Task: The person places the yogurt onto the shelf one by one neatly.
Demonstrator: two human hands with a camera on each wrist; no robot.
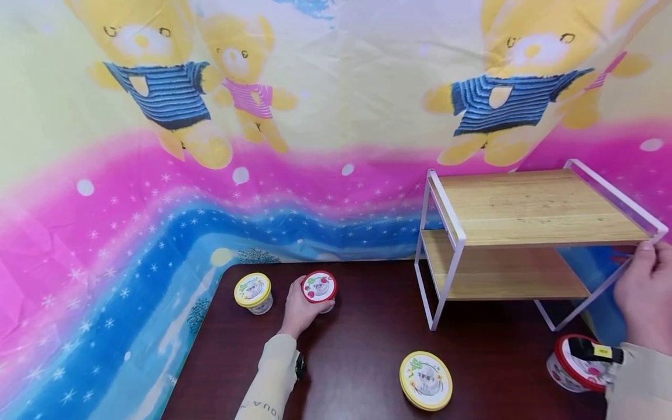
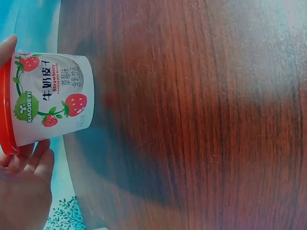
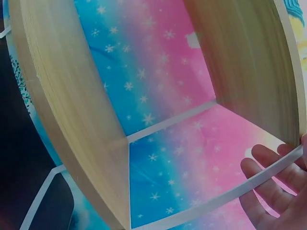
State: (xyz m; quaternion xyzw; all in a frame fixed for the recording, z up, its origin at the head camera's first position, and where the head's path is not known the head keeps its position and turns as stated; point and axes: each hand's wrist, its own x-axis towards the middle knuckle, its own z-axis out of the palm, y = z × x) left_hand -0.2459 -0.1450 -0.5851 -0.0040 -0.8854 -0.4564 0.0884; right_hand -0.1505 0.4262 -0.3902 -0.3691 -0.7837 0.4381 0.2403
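My left hand [image 1: 303,309] grips a strawberry milk cup [image 1: 319,287] with a red lid, near the table's back edge. In the left wrist view the white cup [image 2: 55,98] shows strawberries on its side, with fingers around its lid end. Whether its base touches the table I cannot tell. At the shelf's front right corner, my right hand [image 1: 650,291] holds the white metal frame of a two-tier wooden shelf [image 1: 535,204]. The right wrist view has the fingers [image 3: 273,179] behind the white bar [image 3: 235,191]; the thumb is mostly cut off there.
Left of the held cup stands a yellow-lidded cup [image 1: 254,293]. Another yellow-lidded cup [image 1: 426,380] is at the front, and a red-lidded cup [image 1: 571,367] sits below the right forearm, partly covered. A bear-printed cloth [image 1: 341,116] hangs behind the dark table [image 1: 362,326].
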